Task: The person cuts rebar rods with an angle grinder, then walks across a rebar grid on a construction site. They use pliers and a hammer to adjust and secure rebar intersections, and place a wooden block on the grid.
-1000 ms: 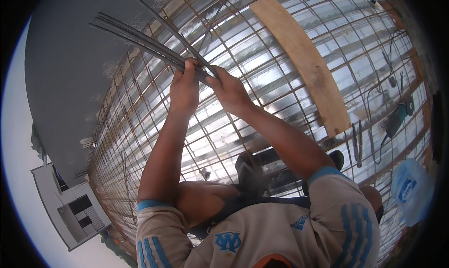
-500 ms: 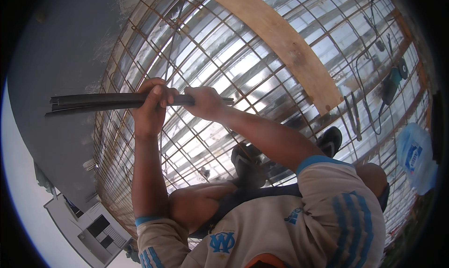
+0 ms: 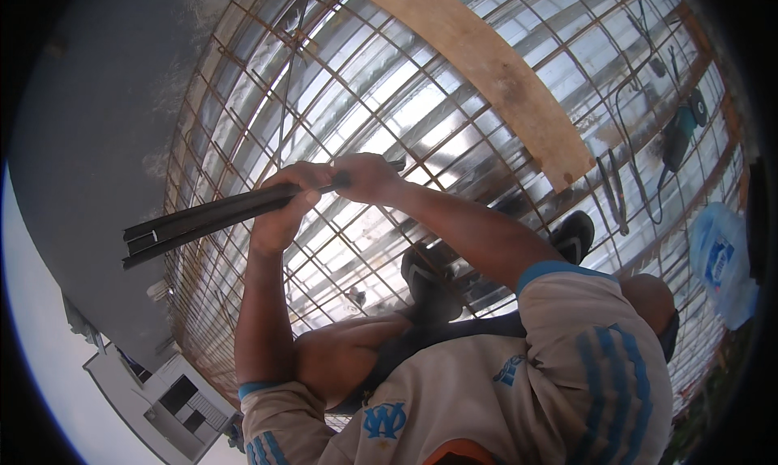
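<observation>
My left hand [image 3: 285,210] and my right hand [image 3: 363,178] both grip a bundle of dark steel rods [image 3: 207,218]. The bundle lies nearly level and sticks out to the left past my left fist, over the edge of the slab. Below my hands spreads a rusty rebar mesh [image 3: 267,100] laid on shiny corrugated metal decking [image 3: 421,137]. I am crouched on the mesh, and my dark shoes [image 3: 429,280] show under my arms.
A long wooden plank [image 3: 486,72] lies across the mesh at the upper right. Beyond it rest a power tool with cable [image 3: 677,137] and long-handled pliers [image 3: 612,193]. A plastic water bottle [image 3: 721,262] sits at the right. A grey concrete wall [image 3: 89,124] borders the mesh's left edge, and a building [image 3: 162,392] stands far below.
The rod bundle has swung from pointing up and left to nearly level, and has dropped lower. Both hands have stayed shut on it and moved with it.
</observation>
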The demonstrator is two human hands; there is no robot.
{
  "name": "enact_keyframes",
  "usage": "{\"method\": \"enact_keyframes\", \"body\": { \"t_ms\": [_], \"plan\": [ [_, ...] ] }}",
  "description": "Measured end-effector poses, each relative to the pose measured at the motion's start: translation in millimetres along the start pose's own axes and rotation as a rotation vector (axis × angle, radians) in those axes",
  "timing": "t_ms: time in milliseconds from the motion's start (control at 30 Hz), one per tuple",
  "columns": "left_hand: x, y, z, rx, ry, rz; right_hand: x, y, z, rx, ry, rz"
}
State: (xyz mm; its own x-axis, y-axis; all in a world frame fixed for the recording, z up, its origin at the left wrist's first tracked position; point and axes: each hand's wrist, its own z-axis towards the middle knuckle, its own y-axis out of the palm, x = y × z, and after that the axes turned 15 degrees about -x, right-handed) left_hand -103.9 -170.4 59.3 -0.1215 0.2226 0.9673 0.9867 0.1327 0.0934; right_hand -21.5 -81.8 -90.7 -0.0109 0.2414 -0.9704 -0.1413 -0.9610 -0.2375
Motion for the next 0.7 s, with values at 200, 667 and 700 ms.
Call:
{"method": "enact_keyframes", "body": {
  "t_ms": [200,667,700],
  "plan": [
    [-15,5,5,0.237,0.040,-0.063,-10,-13,-3,-0.099,0.141,0.109],
    [-5,-16,-1,0.541,0.070,-0.545,-46,-38,-5,-0.495,0.335,0.029],
    [-8,-14,0,0.566,0.050,-0.551,-42,-36,-8,-0.509,0.309,0.052]
  ]
}}
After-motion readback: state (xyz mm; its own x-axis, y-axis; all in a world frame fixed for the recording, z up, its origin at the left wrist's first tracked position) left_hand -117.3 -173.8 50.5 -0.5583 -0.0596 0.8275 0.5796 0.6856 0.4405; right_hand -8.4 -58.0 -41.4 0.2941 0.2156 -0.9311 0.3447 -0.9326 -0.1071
